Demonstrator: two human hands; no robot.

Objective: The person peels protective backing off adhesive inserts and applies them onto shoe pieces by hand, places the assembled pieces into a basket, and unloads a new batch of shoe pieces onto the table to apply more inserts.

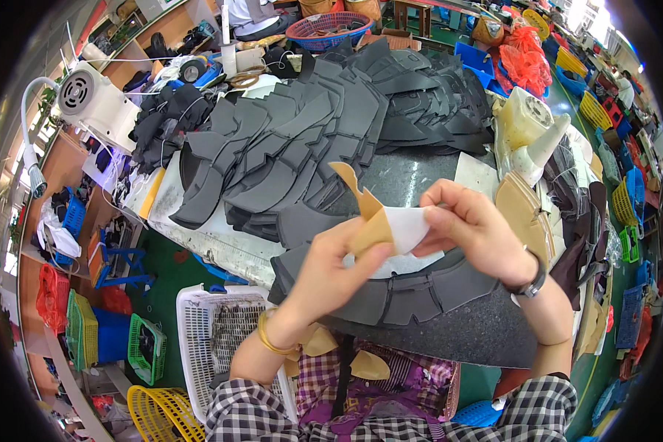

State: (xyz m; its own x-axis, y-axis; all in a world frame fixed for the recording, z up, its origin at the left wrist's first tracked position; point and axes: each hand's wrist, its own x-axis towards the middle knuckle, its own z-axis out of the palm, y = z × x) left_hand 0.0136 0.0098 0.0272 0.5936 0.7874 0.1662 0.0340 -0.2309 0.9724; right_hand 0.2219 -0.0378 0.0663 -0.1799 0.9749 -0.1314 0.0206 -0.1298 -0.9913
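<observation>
Nearest to the camera are the checked sleeves and the lap, where a few tan scraps [368, 365] lie. Just above them the left hand [330, 276] pinches a tan piece [372, 230] between thumb and fingers, and the right hand [470, 234] pinches the white backing [409, 227] that is joined to it; both hands are closed on it, above the near edge of the table [486, 331]. The piece looks thin, light and soft, it bends easily, and its narrow tail [348, 179] curls upward. I judge that it can crease or tear, so the best hold is at the edges, close to the line where the two layers part. Under the hands lies a row of dark grey pieces [420, 291], touching one another. Farther away a big pile [309, 125] of the same dark pieces covers most of the table. Open room is small: only a grey strip between the pile and the hands. On the right a tan stack [524, 210] lies near the right wrist. On the left, below the table edge, stands a white basket [202, 339].
</observation>
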